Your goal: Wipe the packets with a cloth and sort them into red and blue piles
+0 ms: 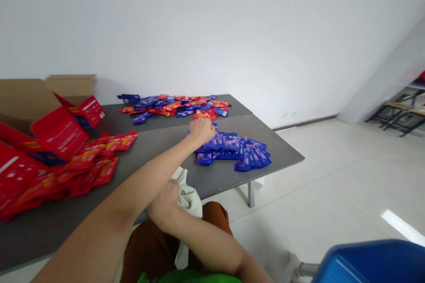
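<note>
My left hand reaches across the table and is closed at the left end of a pile of blue-purple packets. Its fingers are turned away from me, so what they grip is hidden. Close to my lap, under the left forearm, my right hand is closed around a bunched off-white cloth bag. A pale strip of the cloth hangs between my knees. The blue packets lie flat and overlap one another, the nearest ones fanned toward the table's right end.
Red packets are heaped on the left of the dark table, beside open red cartons. Mixed red and blue packets lie along the wall. A blue plastic seat or bin stands at lower right.
</note>
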{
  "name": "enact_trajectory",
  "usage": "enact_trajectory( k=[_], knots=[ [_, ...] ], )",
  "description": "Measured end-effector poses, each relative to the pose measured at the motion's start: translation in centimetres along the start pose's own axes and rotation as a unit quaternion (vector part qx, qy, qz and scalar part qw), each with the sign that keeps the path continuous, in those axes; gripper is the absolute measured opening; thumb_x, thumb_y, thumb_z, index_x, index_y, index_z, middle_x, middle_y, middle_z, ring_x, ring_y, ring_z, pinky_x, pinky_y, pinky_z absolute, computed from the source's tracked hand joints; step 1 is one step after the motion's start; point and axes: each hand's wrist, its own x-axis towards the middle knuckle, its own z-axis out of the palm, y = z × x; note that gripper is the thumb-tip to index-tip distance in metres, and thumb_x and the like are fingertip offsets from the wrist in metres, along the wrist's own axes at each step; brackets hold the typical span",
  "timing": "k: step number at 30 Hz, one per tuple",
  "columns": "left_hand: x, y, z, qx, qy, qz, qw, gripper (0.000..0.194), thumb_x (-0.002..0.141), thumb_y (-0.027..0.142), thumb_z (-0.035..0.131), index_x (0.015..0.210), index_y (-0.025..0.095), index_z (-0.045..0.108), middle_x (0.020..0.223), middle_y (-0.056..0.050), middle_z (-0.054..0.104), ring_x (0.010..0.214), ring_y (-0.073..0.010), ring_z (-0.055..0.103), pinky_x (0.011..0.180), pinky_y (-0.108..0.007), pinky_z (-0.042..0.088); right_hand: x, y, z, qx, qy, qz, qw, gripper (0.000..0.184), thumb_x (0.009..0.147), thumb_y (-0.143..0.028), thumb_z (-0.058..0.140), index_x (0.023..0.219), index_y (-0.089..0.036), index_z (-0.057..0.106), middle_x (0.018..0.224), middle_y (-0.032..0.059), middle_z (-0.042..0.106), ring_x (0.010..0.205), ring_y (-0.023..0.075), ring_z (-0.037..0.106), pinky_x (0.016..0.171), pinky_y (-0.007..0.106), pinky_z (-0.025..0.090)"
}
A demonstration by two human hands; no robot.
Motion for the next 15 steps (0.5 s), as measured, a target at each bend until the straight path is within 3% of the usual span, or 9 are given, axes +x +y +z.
enact_trajectory(
  k=[1, 3, 7, 10, 15],
  knots=[
    [0.6, -2.8, -0.3, 0.007, 0.012, -0.043, 0.999, 0.039, 0.085, 0.034, 0.044, 0.097, 0.009, 0.071, 0.095, -0.019, 0.069, 0.095, -0.029, 0.063, 0.081, -0.036, 0.046, 0.1, -0.8, 0.4, -0.031, 0.009, -0.016, 0.999, 0.051, 0.1, -0.027, 0.025, 0.081, -0.004, 0.067, 0.083, 0.0184, 0.071, 0.074, 0.0145, 0.064, 0.089, 0.051, 0.043],
    [1.3, -8.7, -0.5, 0.02, 0.047, -0.17, 0.984, 0.039, 0.085, 0.032, 0.043, 0.098, 0.008, 0.07, 0.097, -0.02, 0.069, 0.094, -0.0299, 0.064, 0.079, -0.037, 0.047, 0.2, -1.6, 0.9, -0.11, 0.029, -0.044, 0.992, 0.025, 0.088, -0.02, 0.044, 0.094, -0.008, 0.066, 0.087, 0.0186, 0.07, 0.081, 0.0234, 0.067, 0.073, 0.039, 0.052],
    [0.8, -19.0, 0.0, 0.02, 0.082, -0.329, 0.941, 0.04, 0.084, 0.031, 0.042, 0.1, 0.006, 0.069, 0.099, -0.024, 0.068, 0.094, -0.0328, 0.064, 0.076, -0.04, 0.048, 0.0, -1.6, 0.8, -0.179, 0.029, -0.045, 0.982, 0.018, 0.089, -0.021, 0.046, 0.102, -0.014, 0.056, 0.089, 0.0143, 0.066, 0.084, 0.0257, 0.067, 0.071, 0.037, 0.053],
    [0.8, -23.5, 0.5, 0.019, 0.088, -0.362, 0.928, 0.041, 0.083, 0.03, 0.043, 0.102, 0.004, 0.068, 0.101, -0.026, 0.067, 0.098, -0.0328, 0.064, 0.077, -0.039, 0.048, 0.1, -1.5, 0.7, -0.177, 0.017, -0.044, 0.983, 0.017, 0.087, -0.024, 0.05, 0.1, -0.015, 0.055, 0.089, 0.0139, 0.065, 0.085, 0.0272, 0.066, 0.071, 0.038, 0.052],
    [3.7, -27.4, 0.9, 0.016, 0.066, -0.375, 0.925, 0.045, 0.079, 0.035, 0.052, 0.105, 0.002, 0.068, 0.105, -0.027, 0.067, 0.101, -0.0337, 0.063, 0.078, -0.037, 0.048, 0.1, -1.7, 0.5, -0.16, 0.017, -0.056, 0.985, 0.018, 0.084, -0.024, 0.054, 0.1, -0.016, 0.056, 0.087, 0.0116, 0.065, 0.083, 0.0286, 0.066, 0.073, 0.041, 0.052]
  ],
)
